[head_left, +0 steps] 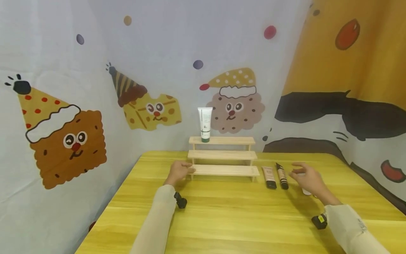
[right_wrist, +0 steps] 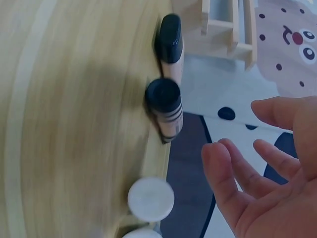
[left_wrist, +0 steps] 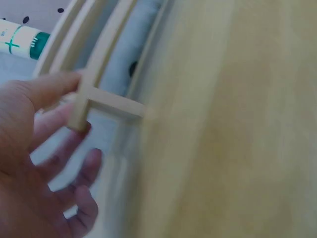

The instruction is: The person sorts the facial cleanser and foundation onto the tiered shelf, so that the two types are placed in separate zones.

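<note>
A three-tier wooden display stand (head_left: 225, 170) stands toward the back of the table. My left hand (head_left: 179, 172) pinches the left end of its lowest board, thumb above and fingers below, as the left wrist view shows. On the top tier, a white squeeze tube (head_left: 205, 123) stands upright on its green cap. My right hand (head_left: 307, 179) hovers over the items right of the stand, fingers parted and holding nothing. Nearest it lie a black-capped beige tube (head_left: 282, 177) and a white-capped container (right_wrist: 151, 199), partly hidden by the hand in the head view.
A pink tube with a black cap (head_left: 269, 177) lies between the stand and the beige tube. Another white cap (right_wrist: 142, 233) shows at the bottom edge of the right wrist view. Behind the yellow wood-grain table (head_left: 222, 218) hangs a cartoon-printed cloth (head_left: 165, 42).
</note>
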The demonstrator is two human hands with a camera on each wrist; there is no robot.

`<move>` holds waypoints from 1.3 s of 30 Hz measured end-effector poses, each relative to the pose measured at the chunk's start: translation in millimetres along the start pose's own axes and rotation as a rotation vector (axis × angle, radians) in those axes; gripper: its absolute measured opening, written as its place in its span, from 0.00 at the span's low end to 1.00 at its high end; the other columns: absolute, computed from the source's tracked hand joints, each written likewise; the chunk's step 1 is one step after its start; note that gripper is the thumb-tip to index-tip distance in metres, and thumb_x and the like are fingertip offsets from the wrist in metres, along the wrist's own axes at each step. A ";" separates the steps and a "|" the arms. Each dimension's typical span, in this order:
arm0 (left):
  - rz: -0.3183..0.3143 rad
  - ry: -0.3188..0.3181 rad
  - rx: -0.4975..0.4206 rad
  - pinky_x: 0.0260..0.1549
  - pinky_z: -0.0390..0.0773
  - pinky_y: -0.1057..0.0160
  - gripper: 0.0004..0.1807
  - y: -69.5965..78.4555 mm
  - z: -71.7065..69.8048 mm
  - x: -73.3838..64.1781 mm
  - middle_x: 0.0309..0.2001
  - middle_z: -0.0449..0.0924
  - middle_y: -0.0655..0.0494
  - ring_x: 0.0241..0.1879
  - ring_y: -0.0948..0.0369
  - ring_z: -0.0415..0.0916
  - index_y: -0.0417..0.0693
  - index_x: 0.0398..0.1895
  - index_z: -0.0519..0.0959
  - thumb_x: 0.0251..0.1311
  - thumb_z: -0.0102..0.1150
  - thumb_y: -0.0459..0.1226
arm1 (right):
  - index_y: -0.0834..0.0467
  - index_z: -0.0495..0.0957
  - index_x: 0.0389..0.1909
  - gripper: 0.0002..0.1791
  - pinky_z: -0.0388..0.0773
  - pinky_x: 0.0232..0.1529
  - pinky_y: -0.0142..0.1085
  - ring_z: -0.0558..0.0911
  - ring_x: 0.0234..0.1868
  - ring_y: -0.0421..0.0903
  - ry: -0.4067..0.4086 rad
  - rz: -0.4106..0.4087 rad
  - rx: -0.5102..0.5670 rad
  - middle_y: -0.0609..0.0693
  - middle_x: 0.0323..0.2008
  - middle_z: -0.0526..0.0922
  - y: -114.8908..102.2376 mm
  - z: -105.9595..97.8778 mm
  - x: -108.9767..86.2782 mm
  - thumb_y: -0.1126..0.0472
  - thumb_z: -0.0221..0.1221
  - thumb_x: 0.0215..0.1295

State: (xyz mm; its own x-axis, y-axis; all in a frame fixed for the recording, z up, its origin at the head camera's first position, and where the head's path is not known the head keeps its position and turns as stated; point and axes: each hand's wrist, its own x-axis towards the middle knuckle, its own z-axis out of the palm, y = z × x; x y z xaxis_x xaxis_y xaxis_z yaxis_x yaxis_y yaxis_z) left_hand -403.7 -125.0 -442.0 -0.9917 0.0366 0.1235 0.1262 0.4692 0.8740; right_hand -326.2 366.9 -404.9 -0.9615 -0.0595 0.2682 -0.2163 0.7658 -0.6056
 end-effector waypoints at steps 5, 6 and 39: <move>-0.007 0.029 -0.016 0.61 0.70 0.46 0.22 -5.7 0.4 1.4 0.57 0.80 0.45 0.64 0.44 0.69 0.42 0.52 0.85 0.57 0.72 0.43 | 0.73 0.65 0.65 0.35 0.83 0.30 0.44 0.86 0.37 0.61 -0.008 0.040 -0.018 0.75 0.51 0.78 8.4 -7.7 -2.8 0.49 0.59 0.72; -0.006 0.032 -0.017 0.62 0.70 0.46 0.22 -6.3 0.6 1.7 0.58 0.80 0.44 0.65 0.44 0.69 0.42 0.52 0.85 0.56 0.73 0.42 | 0.73 0.65 0.65 0.35 0.83 0.32 0.46 0.85 0.38 0.62 -0.007 0.047 -0.035 0.75 0.51 0.79 10.4 -8.8 -3.2 0.49 0.59 0.71; -0.032 -0.007 -0.003 0.64 0.66 0.45 0.21 1.1 2.7 -2.7 0.63 0.75 0.43 0.68 0.42 0.64 0.43 0.56 0.82 0.62 0.68 0.41 | 0.80 0.73 0.50 0.30 0.75 0.41 0.63 0.81 0.39 0.67 -0.081 0.074 -0.245 0.72 0.39 0.83 44.5 -22.4 16.2 0.59 0.67 0.56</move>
State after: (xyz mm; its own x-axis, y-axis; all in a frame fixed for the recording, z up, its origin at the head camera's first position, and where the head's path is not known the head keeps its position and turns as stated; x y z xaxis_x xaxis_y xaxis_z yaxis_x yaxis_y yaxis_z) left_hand -400.9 -122.2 -442.6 -0.9954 0.0276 0.0922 0.0944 0.4679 0.8788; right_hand -347.7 414.4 -410.7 -0.9857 -0.0409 0.1634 -0.1069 0.9016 -0.4192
